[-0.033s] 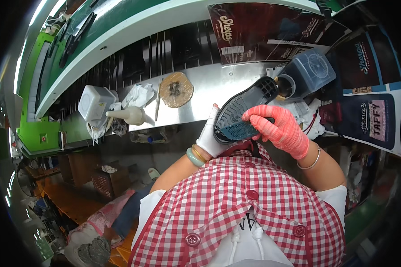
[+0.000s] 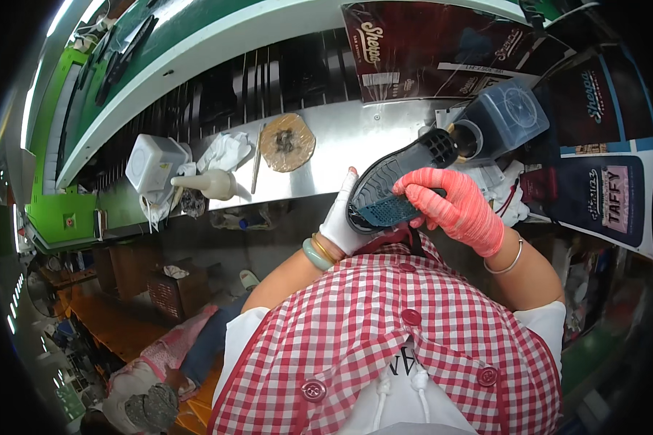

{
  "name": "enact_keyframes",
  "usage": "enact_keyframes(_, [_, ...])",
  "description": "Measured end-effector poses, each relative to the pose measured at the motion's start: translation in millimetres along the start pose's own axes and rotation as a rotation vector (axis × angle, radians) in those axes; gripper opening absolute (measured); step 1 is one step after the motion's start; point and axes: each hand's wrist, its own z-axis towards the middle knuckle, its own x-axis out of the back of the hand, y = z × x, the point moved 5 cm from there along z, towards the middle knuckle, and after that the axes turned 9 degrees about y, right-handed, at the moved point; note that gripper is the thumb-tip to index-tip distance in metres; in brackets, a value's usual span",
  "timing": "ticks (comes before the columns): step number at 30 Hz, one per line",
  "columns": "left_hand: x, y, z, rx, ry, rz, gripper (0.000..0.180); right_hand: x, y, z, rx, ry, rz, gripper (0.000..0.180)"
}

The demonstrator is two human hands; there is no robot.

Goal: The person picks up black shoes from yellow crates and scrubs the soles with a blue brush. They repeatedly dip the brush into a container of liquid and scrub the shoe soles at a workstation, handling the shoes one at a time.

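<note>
My left hand [image 2: 339, 226], in a white glove, is closed round the near end of a black shoe sole [image 2: 393, 174]. The sole is tilted, its inner face up, with wavy ridges in the middle and a grid of square hollows at the far end. My right hand [image 2: 453, 210], in a coral-red knit glove, is bent over the sole's near right side. Its fingers pinch the edge of a teal textured piece [image 2: 384, 213] lying over the sole's near end. A small dark tip [image 2: 440, 192] shows by these fingers; what it belongs to is hidden.
On the metal ledge [image 2: 326, 145] stand a round wrapped disc [image 2: 288, 142], a thin stick [image 2: 257, 161], a cream nozzle bottle [image 2: 214, 185], white cloth [image 2: 225, 152] and a white container [image 2: 152, 165]. A clear plastic box [image 2: 504, 116] is at right. Behind runs a slatted conveyor [image 2: 196, 109]. Another person [image 2: 152, 406] is at lower left.
</note>
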Motion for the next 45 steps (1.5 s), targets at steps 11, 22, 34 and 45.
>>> enact_keyframes(11, [22, -3, 3, 0.218, 0.000, 0.013, 0.069, -13, 12, 28, -0.188, -0.136, -0.041, 0.033])
enact_keyframes(22, [48, 6, 22, 0.294, -0.010, 0.207, 0.058, -5, 34, 41, -0.204, -0.152, -0.028, 0.032])
enact_keyframes(34, [46, 11, 26, 0.415, -0.040, 0.382, 0.063, 19, 45, 36, -0.203, -0.176, -0.073, 0.027])
enact_keyframes(45, [56, 15, 29, 0.513, 0.028, 0.381, 0.069, 36, 45, 27, -0.220, -0.166, -0.147, 0.027])
